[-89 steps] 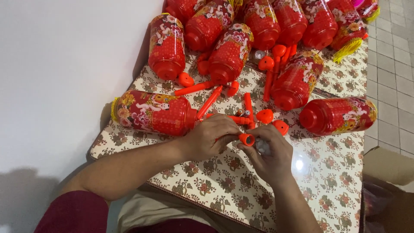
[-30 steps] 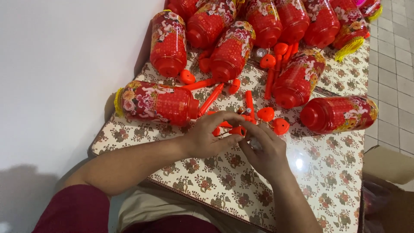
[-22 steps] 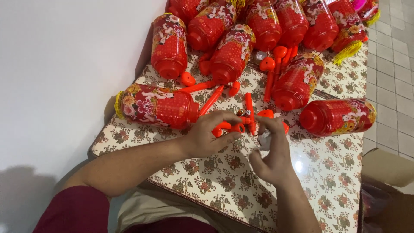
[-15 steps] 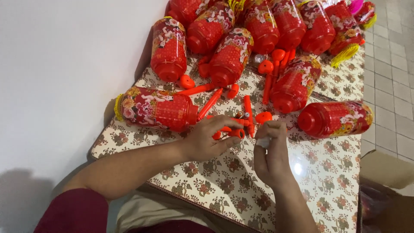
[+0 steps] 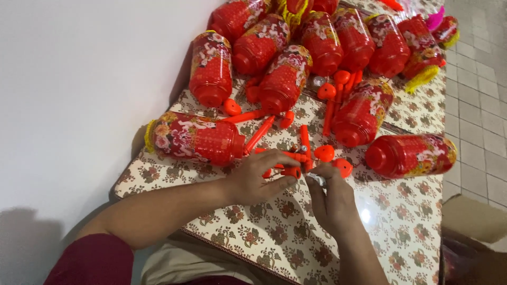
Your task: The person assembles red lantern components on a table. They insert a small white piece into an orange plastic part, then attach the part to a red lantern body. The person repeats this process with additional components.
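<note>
**Here, two hands at a small orange part among red lanterns**

Seen from the head camera, the left hand (image 5: 259, 179) lies palm down on the tabletop (image 5: 401, 221), its fingers (image 5: 280, 157) curled and pinching a short orange plastic rod (image 5: 289, 171) with a rounded, ring-like end. The right hand (image 5: 332, 203) meets it from the other side; its fingers are pressed together round a small pale, shiny piece (image 5: 317, 178) at the tip of that rod. What the piece is cannot be told at this size. Rod and piece sit just off the tabletop, near its front middle, between the two hands.

Close behind the hands lie loose orange parts: long slim sticks (image 5: 305, 141), a heart-shaped cap (image 5: 324, 153) and a rounded cap (image 5: 343, 167), the last almost touching the right hand's fingers. All look like smooth, moulded plastic.

A red barrel-shaped lantern (image 5: 195, 138) with a flower print and a yellow fringed end lies on its side just beyond the left hand. Another lantern (image 5: 412, 154) lies on its side to the right, a little apart from the right hand. Farther back, more lanterns (image 5: 285, 79) of the same glossy red, ribbed make crowd the far end, some touching, with more orange sticks and caps between them.

The tabletop wears a shiny cream cover printed with small brown flowers. A white wall (image 5: 79, 79) runs along the left. A tiled floor (image 5: 480, 105) and the flap of a cardboard box (image 5: 472, 219) show at the right. A dark red sleeve (image 5: 90, 261) covers the upper left arm.
</note>
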